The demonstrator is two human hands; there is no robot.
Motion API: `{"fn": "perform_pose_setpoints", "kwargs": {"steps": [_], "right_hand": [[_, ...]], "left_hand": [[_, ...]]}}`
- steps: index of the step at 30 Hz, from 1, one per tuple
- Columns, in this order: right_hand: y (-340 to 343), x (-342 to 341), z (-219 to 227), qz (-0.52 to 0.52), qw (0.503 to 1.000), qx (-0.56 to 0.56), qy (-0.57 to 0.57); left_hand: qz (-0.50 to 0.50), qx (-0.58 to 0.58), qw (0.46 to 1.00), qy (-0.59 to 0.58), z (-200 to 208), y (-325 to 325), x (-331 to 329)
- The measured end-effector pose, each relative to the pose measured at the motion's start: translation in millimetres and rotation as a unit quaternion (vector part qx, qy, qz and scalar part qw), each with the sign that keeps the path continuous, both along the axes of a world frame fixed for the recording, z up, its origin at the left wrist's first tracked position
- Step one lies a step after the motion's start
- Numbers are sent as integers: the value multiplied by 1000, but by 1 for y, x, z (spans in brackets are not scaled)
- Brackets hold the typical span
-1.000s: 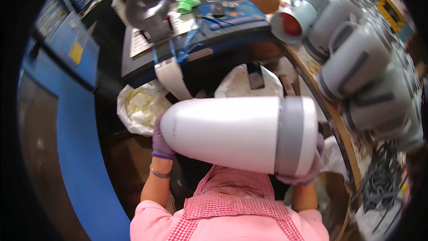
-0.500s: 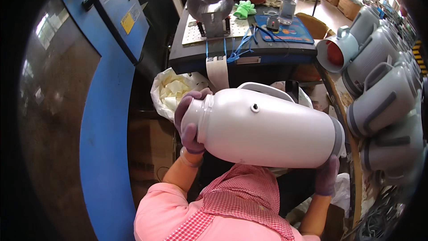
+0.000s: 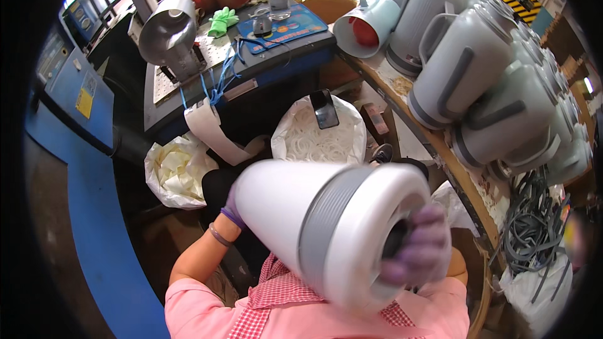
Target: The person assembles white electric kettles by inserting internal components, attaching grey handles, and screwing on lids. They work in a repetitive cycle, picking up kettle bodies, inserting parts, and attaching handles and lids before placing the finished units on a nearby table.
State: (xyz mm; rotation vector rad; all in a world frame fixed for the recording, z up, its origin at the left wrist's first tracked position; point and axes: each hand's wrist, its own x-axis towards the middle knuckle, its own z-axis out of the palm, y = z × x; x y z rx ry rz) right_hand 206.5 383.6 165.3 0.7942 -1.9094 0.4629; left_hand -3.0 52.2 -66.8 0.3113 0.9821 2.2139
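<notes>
A pale grey-white thermos jug (image 3: 276, 204) with a ribbed grey band is tilted across my lap, its round base facing up and to the right. At its far left side my left hand (image 3: 233, 208), in a purple glove, grips the body; most of its fingers are hidden behind it. My right hand (image 3: 427, 248), also gloved and somewhat blurred, is closed on the base, its fingers curled at the dark opening in the middle. The jug's neck and handle are out of sight.
Several grey thermos jugs (image 3: 468, 63) crowd the bench on the right, above grey straps (image 3: 534, 232). Ahead stands a table with a metal cradle (image 3: 168, 31). A bag of white rings (image 3: 308, 138) bears a phone (image 3: 323, 110); another bag (image 3: 179, 172) holds pale scraps. Blue cabinet (image 3: 88, 213) at left.
The jug has turned from lying sideways to base-up toward me. My right hand has moved from the base's edge to its central opening. The view has swung right.
</notes>
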Motion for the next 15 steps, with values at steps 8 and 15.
{"fn": "perform_pose_setpoints", "kwargs": {"steps": [8, 15], "right_hand": [[56, -53, -98, 162, 513, -637, -553], [37, -23, -87, -68, 956, -125, -256]], "left_hand": [[460, 20, 719, 521, 189, 46, 14], [401, -280, 793, 363, 81, -47, -46]]}}
